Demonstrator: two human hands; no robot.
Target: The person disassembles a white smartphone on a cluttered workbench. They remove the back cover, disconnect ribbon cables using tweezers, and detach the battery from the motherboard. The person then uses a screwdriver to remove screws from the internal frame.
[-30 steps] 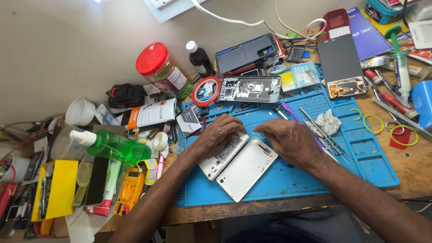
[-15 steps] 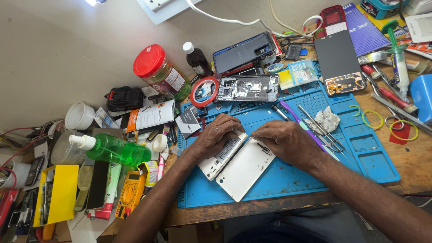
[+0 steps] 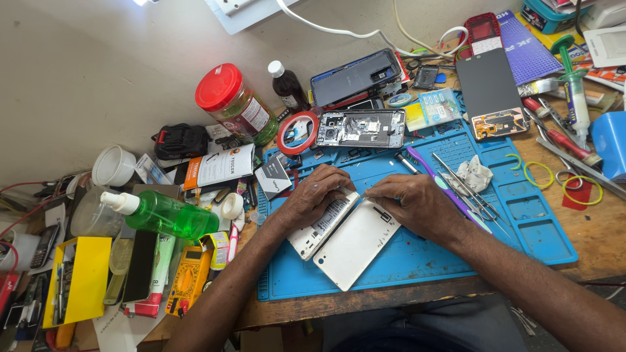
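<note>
Opened white phone [image 3: 323, 229] lies under left hand [image 3: 316, 195] (back cover [image 3: 357, 242] beside).

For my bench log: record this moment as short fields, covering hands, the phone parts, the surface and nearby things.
left hand: rests on the opened white phone
right hand: fingertips at the phone's top edge, beside the white back cover
surface: blue work mat on a wooden table
nearby: green spray bottle, red-lidded jar, tweezers
</note>
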